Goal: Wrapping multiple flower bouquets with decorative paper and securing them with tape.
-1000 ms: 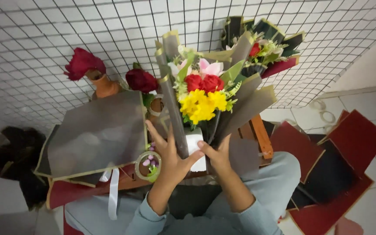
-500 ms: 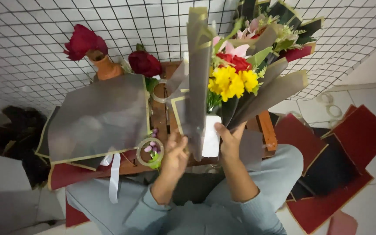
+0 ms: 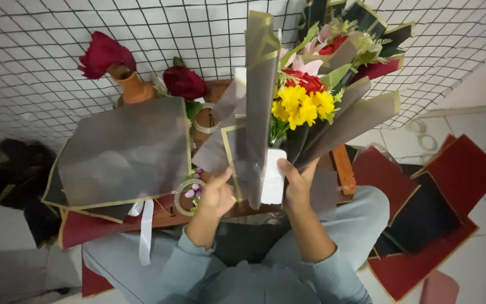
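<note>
Left hand (image 3: 216,194) pinches grey wrap sheet (image 3: 254,107), upright. Right hand (image 3: 298,183) grips bouquet (image 3: 302,104) at its white base, over the counter (image 3: 344,169). Grey sheets (image 3: 125,152) left, red sheets (image 3: 451,186) on floor right. Since earlier: sheet raised higher, bouquet shifted right.

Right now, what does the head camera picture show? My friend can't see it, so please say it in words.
A person's left hand holds up a folded grey wrapping sheet with gold edges against a bouquet of yellow, red and pink flowers that the right hand grips at the base. More grey sheets lie on the small wooden table, with red roses behind.
</note>
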